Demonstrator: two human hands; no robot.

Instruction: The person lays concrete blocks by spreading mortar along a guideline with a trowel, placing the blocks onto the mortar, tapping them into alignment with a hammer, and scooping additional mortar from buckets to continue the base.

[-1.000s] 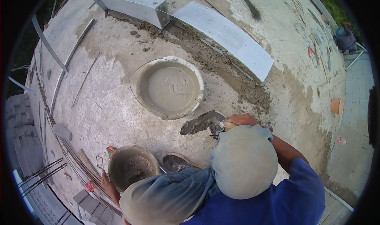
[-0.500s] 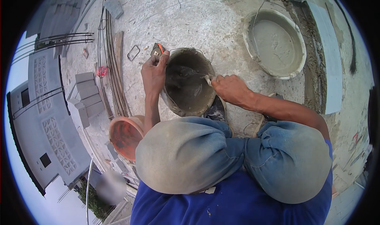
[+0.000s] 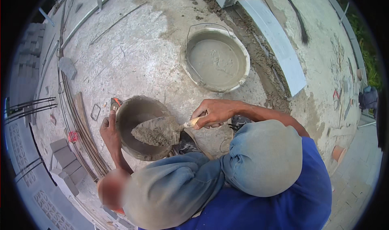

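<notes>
My right hand (image 3: 210, 114) is closed round the handle of a trowel (image 3: 188, 124). The trowel's broad blade is covered with a heap of wet grey mortar (image 3: 156, 132) and hangs over the opening of a dark bucket (image 3: 139, 104). Some mortar smears the bucket's inner wall; the blade hides part of the inside. At the bucket's left rim my left hand (image 3: 109, 132) grips the edge, thumb upward. Just beyond that hand lies a small black and orange tool (image 3: 116, 103), partly covered by the rim.
A round white-rimmed tub (image 3: 214, 60) of wet mortar stands ahead, right of the bucket. Beyond it runs a mortar strip (image 3: 263, 74) beside a pale board (image 3: 275, 43). Long rods (image 3: 75, 112) and grey blocks (image 3: 67, 161) lie to the left. My knees (image 3: 263, 157) are close below.
The trowel has come up out of the bucket, now loaded with mortar. My left hand stays at the rim. The view has swung right, so the bucket and tub appear further left.
</notes>
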